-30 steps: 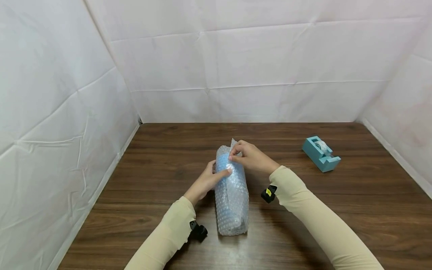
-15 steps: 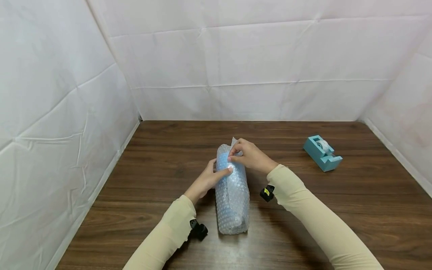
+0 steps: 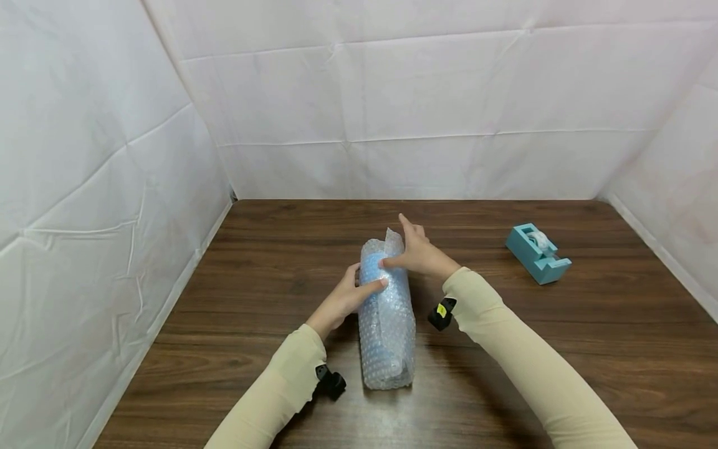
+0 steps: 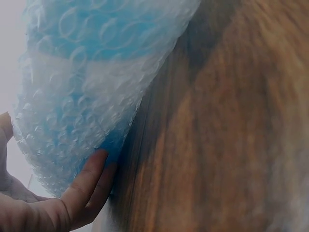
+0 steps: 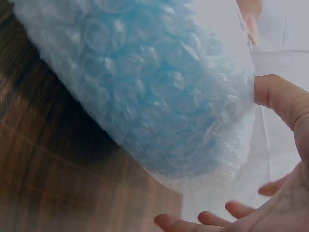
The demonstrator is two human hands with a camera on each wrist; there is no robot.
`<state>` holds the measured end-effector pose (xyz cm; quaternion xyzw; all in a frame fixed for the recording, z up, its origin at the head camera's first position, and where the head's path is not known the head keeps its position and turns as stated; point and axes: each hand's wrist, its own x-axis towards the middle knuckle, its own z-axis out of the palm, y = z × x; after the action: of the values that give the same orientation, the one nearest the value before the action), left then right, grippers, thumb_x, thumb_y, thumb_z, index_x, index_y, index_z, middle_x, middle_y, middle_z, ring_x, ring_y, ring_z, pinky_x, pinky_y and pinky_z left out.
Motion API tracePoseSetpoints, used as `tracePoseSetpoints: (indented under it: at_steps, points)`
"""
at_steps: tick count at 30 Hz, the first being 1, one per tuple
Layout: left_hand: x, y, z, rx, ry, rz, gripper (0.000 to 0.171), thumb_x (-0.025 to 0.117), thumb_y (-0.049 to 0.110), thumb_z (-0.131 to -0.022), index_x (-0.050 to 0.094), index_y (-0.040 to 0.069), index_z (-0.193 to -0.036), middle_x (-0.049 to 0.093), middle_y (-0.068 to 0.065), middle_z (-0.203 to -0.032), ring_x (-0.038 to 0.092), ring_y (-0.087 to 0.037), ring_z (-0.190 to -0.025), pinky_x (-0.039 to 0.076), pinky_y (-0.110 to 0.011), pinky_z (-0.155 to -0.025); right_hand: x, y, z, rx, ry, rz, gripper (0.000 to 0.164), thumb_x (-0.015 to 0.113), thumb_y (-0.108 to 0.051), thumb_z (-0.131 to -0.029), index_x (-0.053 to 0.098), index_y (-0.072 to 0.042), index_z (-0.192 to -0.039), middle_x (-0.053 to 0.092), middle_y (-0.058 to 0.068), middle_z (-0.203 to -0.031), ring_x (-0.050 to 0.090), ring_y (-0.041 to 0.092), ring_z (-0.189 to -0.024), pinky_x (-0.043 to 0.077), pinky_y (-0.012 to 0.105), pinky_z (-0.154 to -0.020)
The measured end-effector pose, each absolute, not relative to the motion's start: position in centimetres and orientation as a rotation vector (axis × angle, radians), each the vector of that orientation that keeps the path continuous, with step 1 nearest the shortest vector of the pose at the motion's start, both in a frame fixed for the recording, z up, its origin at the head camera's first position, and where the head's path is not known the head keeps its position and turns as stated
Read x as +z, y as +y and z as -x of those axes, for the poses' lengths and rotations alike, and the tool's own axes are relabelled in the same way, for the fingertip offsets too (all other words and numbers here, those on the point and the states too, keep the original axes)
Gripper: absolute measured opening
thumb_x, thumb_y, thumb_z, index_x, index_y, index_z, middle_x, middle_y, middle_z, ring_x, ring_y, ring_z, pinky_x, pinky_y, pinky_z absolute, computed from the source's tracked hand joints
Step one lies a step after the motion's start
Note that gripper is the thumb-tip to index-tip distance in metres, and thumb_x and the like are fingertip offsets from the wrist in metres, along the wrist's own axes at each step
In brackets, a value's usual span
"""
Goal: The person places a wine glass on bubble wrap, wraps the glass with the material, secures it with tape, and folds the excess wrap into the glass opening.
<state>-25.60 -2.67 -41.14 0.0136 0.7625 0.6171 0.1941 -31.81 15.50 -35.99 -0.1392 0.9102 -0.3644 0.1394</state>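
Observation:
A long blue item rolled in bubble wrap, the wrapped bundle (image 3: pixel 386 340), lies lengthwise on the table in the head view. My left hand (image 3: pixel 341 304) grips its left side, thumb on top. In the left wrist view, that hand's fingers (image 4: pixel 84 186) bend against the lower side of the wrap. My right hand (image 3: pixel 422 254) is at the far right part, the thumb tip touching the top of the wrap. Its other fingers (image 5: pixel 212 220) stretch out apart from the bundle in the right wrist view. What the blue item is, the wrap hides.
A teal tape dispenser (image 3: pixel 538 254) with a roll of clear tape stands at the right on the dark wooden table (image 3: pixel 252 280). White cloth walls (image 3: pixel 421 112) enclose the back and both sides. A loose corner of wrap sticks up at the bundle's far end.
My right hand's fingers have spread from a pinch on the wrap's edge and now point away, the thumb staying on the bundle. My left hand has kept its grip.

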Motion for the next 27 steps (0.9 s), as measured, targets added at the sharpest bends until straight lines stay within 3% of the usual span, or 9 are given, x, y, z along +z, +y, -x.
tracePoseSetpoints:
  at_steps: [6,13,22,27]
  points:
    - [-41.1,-2.6,25.6,1.726,2.139,-0.035,0.088,0.062,0.046,-0.091,0.01,0.013,-0.154,0.026,-0.022,-0.152,0.041,-0.038,-0.133,0.039,-0.055,-0.104,-36.7,15.6,32.3,-1.082,2.537,0.249,0.12,0.072,-0.038,-0.082,-0.024,-0.014,-0.151,-0.012,0.026,-0.157,0.009,0.046,-0.144,0.023,0.06,-0.112]
    - [-41.1,-2.6,25.6,1.716,2.152,-0.023,0.088,0.063,0.046,-0.09,0.012,0.014,-0.154,0.028,-0.02,-0.151,0.043,-0.037,-0.131,0.04,-0.054,-0.104,-37.5,15.6,32.3,-1.199,2.423,0.129,0.118,0.07,-0.037,-0.083,-0.025,-0.019,-0.15,-0.015,0.024,-0.158,0.011,0.046,-0.144,0.034,0.058,-0.107]
    - [-41.5,-2.5,25.7,1.705,2.163,-0.036,0.09,0.062,0.047,-0.09,0.009,0.013,-0.154,0.027,-0.023,-0.151,0.042,-0.039,-0.132,0.04,-0.055,-0.104,-38.0,15.9,32.0,-1.196,2.406,0.097,0.112,0.065,-0.043,-0.086,-0.022,-0.014,-0.151,-0.013,0.02,-0.159,0.0,0.042,-0.147,0.016,0.06,-0.115]
    - [-41.3,-2.5,25.6,1.701,2.168,-0.025,0.09,0.063,0.047,-0.09,0.009,0.013,-0.154,0.029,-0.024,-0.149,0.043,-0.039,-0.13,0.04,-0.055,-0.103,-38.4,16.0,32.0,-1.226,2.379,0.092,0.112,0.064,-0.044,-0.087,-0.022,-0.012,-0.151,-0.01,0.019,-0.16,0.002,0.041,-0.147,0.017,0.059,-0.115]
